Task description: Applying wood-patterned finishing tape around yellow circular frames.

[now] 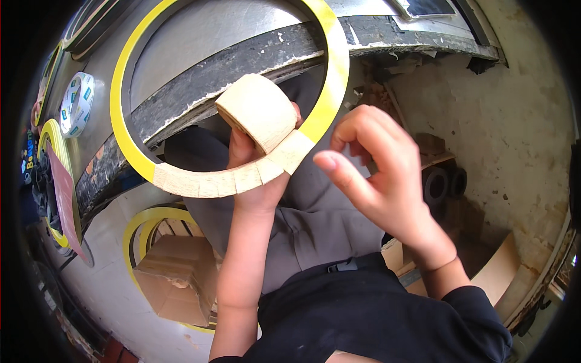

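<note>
left hand [257,175] clamped on masking tape roll [257,111] and light, stiff yellow ring [330,78]; right hand [375,175] loosely curled, empty; best gripped at rim.

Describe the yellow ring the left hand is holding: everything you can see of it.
The ring is a large, thin, flat yellow hoop, open in the middle, held tilted above the person's lap. Its lower arc is wrapped in overlapping pieces of beige tape; the rest is bare yellow. The left hand grips it at the wrapped stretch, together with a tape roll whose strip runs onto the ring. The right hand is close by, not touching it.
</note>
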The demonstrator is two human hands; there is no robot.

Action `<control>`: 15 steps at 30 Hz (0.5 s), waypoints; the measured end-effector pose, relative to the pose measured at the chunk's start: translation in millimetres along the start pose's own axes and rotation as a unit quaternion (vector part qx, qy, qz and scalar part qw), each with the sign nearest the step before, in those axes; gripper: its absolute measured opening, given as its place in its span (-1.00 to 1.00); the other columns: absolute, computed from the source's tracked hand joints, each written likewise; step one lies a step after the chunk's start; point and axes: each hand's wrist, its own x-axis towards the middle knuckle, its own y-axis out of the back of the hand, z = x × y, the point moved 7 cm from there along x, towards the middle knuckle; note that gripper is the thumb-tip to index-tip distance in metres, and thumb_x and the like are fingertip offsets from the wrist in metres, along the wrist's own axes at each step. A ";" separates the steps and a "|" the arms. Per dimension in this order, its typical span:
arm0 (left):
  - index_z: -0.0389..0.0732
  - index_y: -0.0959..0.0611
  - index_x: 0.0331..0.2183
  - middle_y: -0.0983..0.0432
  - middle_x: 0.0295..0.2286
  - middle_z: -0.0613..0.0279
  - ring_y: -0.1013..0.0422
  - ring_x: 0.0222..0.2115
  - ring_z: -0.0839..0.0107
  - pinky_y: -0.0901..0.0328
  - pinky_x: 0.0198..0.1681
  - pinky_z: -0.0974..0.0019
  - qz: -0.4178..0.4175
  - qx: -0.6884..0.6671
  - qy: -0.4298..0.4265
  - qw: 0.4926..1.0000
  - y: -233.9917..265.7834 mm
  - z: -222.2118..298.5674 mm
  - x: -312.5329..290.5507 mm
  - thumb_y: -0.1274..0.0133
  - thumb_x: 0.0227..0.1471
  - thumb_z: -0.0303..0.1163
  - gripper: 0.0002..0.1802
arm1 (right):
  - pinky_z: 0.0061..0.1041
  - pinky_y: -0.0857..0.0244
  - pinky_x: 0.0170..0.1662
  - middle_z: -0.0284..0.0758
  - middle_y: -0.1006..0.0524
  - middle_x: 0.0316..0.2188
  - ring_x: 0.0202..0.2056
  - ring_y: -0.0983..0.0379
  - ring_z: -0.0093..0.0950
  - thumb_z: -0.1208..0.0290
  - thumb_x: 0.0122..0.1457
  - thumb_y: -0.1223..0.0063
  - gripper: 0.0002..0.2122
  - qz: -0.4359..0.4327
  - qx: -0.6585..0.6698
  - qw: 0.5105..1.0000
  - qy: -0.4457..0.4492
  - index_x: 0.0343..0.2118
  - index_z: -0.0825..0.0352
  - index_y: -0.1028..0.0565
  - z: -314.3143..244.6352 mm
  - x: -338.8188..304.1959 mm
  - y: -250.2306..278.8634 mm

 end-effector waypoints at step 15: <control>-0.35 -0.36 0.18 -0.38 0.12 -0.04 -0.35 0.14 0.09 -0.26 0.26 0.08 0.143 -0.134 -0.020 0.980 8.0 -27.8 -41.2 0.00 0.28 -0.22 -0.44 | -0.34 -0.28 0.21 -0.15 -0.52 0.05 0.06 -0.47 -0.40 0.49 0.21 -0.16 -0.65 0.034 0.478 0.862 -0.164 0.06 0.43 -0.46 45.3 -15.5 -46.1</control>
